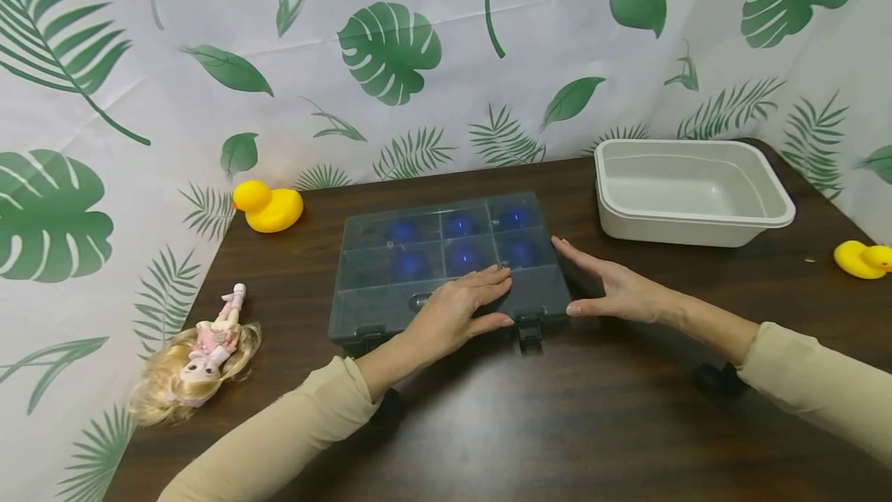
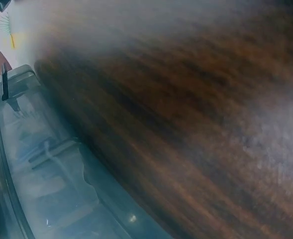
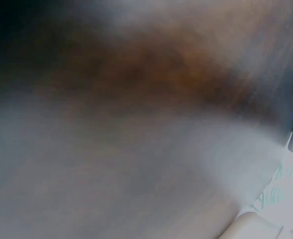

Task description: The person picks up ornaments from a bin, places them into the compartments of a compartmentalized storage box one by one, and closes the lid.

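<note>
A dark translucent compartment case (image 1: 390,297) lies on the table with its lid down. Several blue round things (image 1: 465,257) show through the lid, one to a compartment. My left hand (image 1: 456,304) rests on the front part of the lid, fingers extended. At the case's right side my right hand (image 1: 616,285) has its fingers straight and thumb spread, its fingertips at the edge. A black latch (image 1: 530,331) sticks out from the front edge near the right corner. The left wrist view shows the case's clear front wall (image 2: 51,164) close up.
A pale grey tub (image 1: 697,231) stands at the back right. Yellow rubber ducks sit at the back left (image 1: 275,210) and far right (image 1: 860,259). A blond doll (image 1: 209,355) lies at the left table edge. Behind the brown table (image 1: 557,424) hangs a leaf-print cloth.
</note>
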The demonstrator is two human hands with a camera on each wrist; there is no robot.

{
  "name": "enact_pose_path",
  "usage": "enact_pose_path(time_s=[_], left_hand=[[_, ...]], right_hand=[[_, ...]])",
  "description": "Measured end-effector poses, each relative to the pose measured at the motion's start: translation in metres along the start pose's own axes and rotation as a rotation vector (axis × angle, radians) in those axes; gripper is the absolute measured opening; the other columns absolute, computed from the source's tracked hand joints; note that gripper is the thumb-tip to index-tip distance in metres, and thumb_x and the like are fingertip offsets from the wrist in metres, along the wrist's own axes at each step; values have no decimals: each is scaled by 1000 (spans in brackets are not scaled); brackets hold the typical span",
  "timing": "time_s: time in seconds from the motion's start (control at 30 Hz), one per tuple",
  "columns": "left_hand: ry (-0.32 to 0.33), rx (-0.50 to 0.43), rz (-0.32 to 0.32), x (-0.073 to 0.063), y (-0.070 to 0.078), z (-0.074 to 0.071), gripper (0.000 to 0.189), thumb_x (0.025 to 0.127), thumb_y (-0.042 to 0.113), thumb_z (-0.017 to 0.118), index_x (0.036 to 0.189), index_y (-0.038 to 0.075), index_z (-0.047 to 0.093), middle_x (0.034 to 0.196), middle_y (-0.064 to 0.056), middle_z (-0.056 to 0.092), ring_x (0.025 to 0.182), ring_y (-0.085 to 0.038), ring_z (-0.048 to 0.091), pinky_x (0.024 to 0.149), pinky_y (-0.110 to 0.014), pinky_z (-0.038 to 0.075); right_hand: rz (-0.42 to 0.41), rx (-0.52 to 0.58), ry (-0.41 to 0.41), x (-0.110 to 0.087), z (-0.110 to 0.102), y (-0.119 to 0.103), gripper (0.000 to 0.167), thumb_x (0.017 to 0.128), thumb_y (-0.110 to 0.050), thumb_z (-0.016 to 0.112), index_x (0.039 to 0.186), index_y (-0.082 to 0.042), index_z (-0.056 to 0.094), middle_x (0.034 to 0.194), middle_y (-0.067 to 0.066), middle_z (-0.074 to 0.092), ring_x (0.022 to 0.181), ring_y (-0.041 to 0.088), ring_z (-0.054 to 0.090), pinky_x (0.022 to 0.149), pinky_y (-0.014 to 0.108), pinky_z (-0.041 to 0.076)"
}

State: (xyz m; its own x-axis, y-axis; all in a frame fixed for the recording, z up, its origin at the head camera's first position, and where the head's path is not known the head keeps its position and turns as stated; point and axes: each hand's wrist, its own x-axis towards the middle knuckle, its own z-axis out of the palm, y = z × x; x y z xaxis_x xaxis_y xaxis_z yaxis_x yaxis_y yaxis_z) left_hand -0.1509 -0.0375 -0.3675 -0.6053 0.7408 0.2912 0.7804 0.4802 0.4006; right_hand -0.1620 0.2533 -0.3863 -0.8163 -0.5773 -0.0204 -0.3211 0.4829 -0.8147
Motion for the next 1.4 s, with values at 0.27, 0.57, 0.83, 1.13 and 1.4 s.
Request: enact_pose_path(time_s=[0.27,0.57,0.83,1.13,1.4], left_hand=[[4,-1,22,2,0,-1,52,86,30,65,129,2,56,137,-11,51,128,-22,48,102,-35,44],[23,-4,22,1,-2,-1,51,85,30,67,127,3,58,135,-10,53,126,-21,49,100,-35,45],[31,-9,16,0,-3,0,50,86,31,67,127,4,58,135,-9,53,127,-20,49,101,-35,44],[50,-16,11,0,-3,1,50,85,32,67,126,5,59,134,-8,54,126,-19,49,101,-34,45],[54,-20,22,-1,-4,1,48,86,30,67,126,5,59,133,-7,55,126,-19,50,100,-33,46]], right_hand=[[-18,131,329,-29,16,-3,48,85,-3,67,127,6,46,121,10,59,110,6,58,88,18,51],[256,709,201,-53,47,-18,28,90,-6,61,113,10,54,103,9,71,97,15,68,85,28,54],[388,842,109,-35,72,-34,48,91,-8,61,126,19,44,110,16,68,100,17,67,87,28,53],[387,828,181,-22,86,-39,32,90,-2,60,115,17,53,97,13,71,88,15,70,79,26,56],[358,775,225,-24,92,-40,26,89,-7,63,108,11,60,96,11,72,88,14,70,79,26,56]])
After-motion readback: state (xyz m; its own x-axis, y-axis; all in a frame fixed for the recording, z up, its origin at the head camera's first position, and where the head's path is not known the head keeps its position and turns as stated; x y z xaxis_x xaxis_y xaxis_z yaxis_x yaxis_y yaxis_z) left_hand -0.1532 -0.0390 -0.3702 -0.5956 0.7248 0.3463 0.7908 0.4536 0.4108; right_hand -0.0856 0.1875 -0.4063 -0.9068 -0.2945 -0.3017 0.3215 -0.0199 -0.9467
